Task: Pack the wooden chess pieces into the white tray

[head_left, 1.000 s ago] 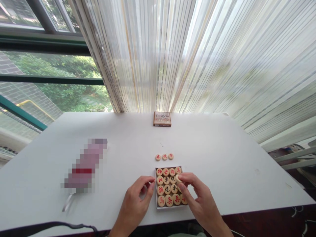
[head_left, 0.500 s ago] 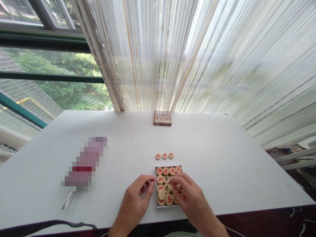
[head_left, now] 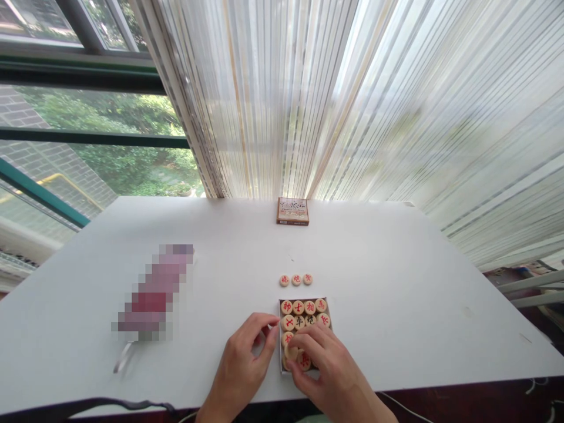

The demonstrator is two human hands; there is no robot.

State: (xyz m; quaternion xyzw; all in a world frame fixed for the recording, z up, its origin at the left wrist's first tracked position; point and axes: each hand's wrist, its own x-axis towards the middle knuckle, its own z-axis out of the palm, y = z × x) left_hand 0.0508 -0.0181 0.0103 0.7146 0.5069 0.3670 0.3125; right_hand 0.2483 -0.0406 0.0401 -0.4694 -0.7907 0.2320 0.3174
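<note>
A shallow open box (head_left: 281, 338) of round Chinese chess pieces stands near the table's front edge. Red-marked and black-marked pieces lie in it in rows. My left hand (head_left: 247, 352) is at its left wall, thumb and index fingertips close together against the edge. Over the front part of the box, my right hand (head_left: 324, 361) has its thumb and index finger around a blank-faced Chinese chess piece (head_left: 291, 352), which lies on top of other pieces. The right hand hides several pieces beneath it. Beyond the box, three red-marked pieces (head_left: 296, 280) lie in a row.
On the white table (head_left: 374, 282), a small printed box (head_left: 292, 212) lies at the far edge. A blurred-out purple item (head_left: 154, 288) lies to the left. A black strap (head_left: 101, 402) runs along the front left edge. String curtains (head_left: 282, 88) hang behind the table.
My right hand has moved left and toward me, from the second row to the blank-faced piece. A black-marked and a red-marked piece in the second row now show. My left hand stays put.
</note>
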